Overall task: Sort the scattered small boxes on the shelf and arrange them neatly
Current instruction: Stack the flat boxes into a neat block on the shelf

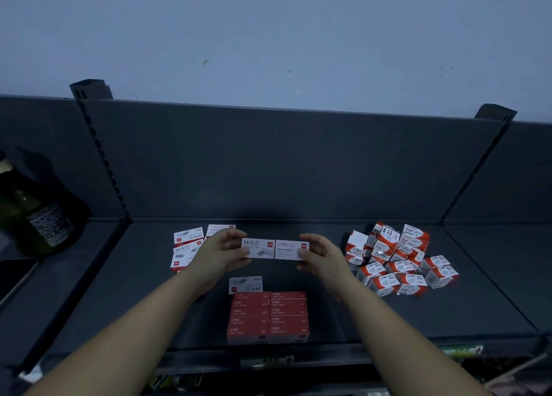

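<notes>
Above the dark shelf point(448, 312) I hold two white staple boxes side by side. My left hand point(222, 253) grips the left staple box point(258, 248) by its left end. My right hand point(321, 255) pinches the right staple box point(291, 250) by its right end. Below them, near the front edge, stands a neat block of red-sided staple boxes point(268, 316) in two columns. One single white staple box point(245, 284) lies flat just behind that block. More loose white staple boxes point(188, 248) lie scattered at the back left, partly hidden by my left hand.
A jumbled pile of red-and-white paper clip boxes point(397, 259) sits at the right. A dark glass bottle point(33, 213) stands on the neighbouring shelf at the left. The shelf's back panel point(283, 162) rises behind everything, with slotted uprights on both sides.
</notes>
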A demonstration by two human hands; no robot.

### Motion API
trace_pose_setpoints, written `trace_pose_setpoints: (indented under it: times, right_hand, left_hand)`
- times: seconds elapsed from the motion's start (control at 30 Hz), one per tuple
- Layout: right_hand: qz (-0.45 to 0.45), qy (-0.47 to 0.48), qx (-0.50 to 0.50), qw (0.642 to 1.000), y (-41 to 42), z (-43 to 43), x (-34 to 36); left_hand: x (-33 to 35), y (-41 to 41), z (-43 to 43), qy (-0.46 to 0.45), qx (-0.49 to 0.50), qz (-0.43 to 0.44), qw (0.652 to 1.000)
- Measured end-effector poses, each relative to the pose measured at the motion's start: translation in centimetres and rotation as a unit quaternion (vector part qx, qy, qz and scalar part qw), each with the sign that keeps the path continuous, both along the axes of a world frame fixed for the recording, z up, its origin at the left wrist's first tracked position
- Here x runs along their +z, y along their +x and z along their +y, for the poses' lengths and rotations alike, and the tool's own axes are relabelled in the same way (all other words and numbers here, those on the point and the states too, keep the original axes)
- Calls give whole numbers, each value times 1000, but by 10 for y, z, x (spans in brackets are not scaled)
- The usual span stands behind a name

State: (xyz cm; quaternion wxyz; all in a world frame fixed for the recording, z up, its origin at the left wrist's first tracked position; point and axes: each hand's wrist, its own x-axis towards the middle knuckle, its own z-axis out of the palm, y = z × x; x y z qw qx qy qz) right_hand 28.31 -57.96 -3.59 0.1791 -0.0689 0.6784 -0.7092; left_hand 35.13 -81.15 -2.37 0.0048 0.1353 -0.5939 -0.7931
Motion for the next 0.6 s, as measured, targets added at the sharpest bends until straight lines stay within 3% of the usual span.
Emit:
trace_pose_setpoints:
  times: [0.3,0.5,0.6]
  right_hand:
    - [3,-22,2,1000,10,4,3]
    - [4,-29,-2,1000,14,6,3]
    - [-2,-35,-5,999,16,7,4]
  left_hand:
    - [2,11,6,-2,23,1,1000]
    - [2,10,15,11,96,-20,995]
    - [5,9,17,75,146,-30,986]
